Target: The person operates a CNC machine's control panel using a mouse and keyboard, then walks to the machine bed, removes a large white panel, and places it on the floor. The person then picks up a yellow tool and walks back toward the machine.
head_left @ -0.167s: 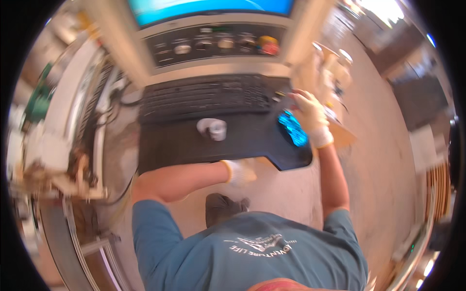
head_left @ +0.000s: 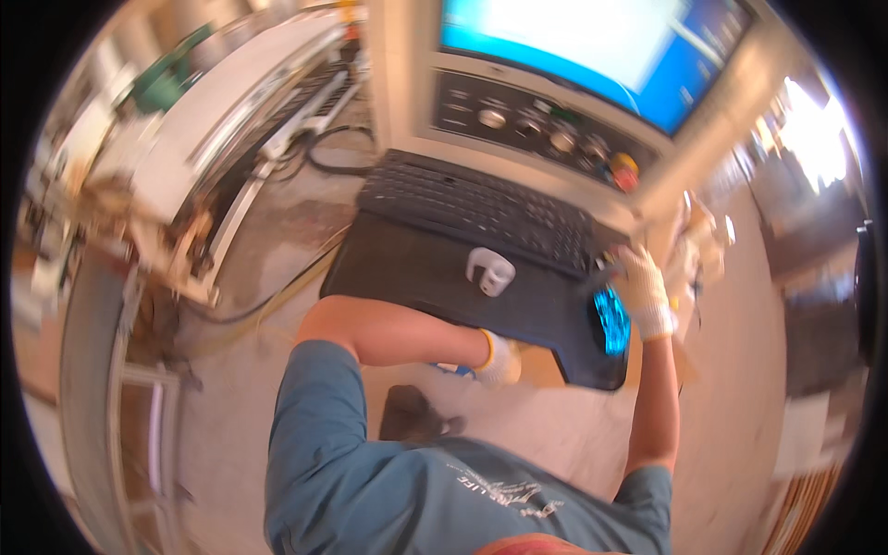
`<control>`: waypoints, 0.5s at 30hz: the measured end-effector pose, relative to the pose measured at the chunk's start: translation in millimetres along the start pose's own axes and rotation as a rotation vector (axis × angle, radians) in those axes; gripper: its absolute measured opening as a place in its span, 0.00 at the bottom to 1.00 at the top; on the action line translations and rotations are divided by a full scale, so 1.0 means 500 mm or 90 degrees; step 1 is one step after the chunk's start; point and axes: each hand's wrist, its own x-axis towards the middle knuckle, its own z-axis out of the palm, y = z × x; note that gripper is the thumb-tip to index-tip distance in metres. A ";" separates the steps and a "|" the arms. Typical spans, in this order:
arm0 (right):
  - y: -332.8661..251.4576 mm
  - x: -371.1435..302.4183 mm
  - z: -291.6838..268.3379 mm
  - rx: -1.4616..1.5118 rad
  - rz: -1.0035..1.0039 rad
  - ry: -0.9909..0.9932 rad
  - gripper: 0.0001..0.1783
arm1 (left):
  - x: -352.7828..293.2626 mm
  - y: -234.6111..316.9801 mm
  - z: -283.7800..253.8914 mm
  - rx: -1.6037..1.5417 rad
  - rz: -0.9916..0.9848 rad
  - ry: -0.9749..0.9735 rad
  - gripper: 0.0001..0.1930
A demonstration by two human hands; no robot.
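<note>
My right hand (head_left: pixel 640 287), in a pale knit glove with a yellow cuff, is at the right end of a black keyboard tray. Its fingers are curled beside a small dark grey thing (head_left: pixel 605 276), too blurred to name. Just below them lies a shiny, crinkled blue object (head_left: pixel 610 320). My left hand (head_left: pixel 500 359), gloved too, is at the tray's front edge with its fingers blurred and partly hidden. A black keyboard (head_left: pixel 481 208) runs along the back of the tray (head_left: pixel 398 264). A white, rounded, hook-shaped item (head_left: pixel 490 271) sits in front of it.
Above the keyboard is a panel (head_left: pixel 541 128) of knobs with a red and yellow button (head_left: pixel 624 172), under a lit screen (head_left: pixel 573 55). Machinery with a long rail (head_left: pixel 268 139) stands at left. Cables (head_left: pixel 277 301) cross the floor there.
The view has swung, so the console appears tilted and farther right. My right hand stays by the blue object, and a dark grey thing now shows at its fingers.
</note>
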 end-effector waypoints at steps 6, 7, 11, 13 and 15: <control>0.007 0.073 0.007 -0.159 0.051 -0.212 0.11 | 0.021 -0.016 -0.003 0.035 0.038 0.012 0.19; 0.010 0.077 0.006 -0.165 0.035 -0.228 0.10 | 0.022 -0.018 -0.003 0.043 0.039 0.004 0.19; 0.019 0.076 -0.008 -0.192 0.024 -0.207 0.10 | 0.027 -0.021 -0.009 0.062 0.043 0.004 0.20; 0.011 0.078 -0.020 -0.188 0.005 -0.160 0.12 | 0.028 -0.021 -0.013 0.069 0.039 0.002 0.21; -0.012 0.087 -0.032 -0.106 -0.026 -0.128 0.13 | 0.027 -0.020 -0.018 0.067 0.039 -0.012 0.22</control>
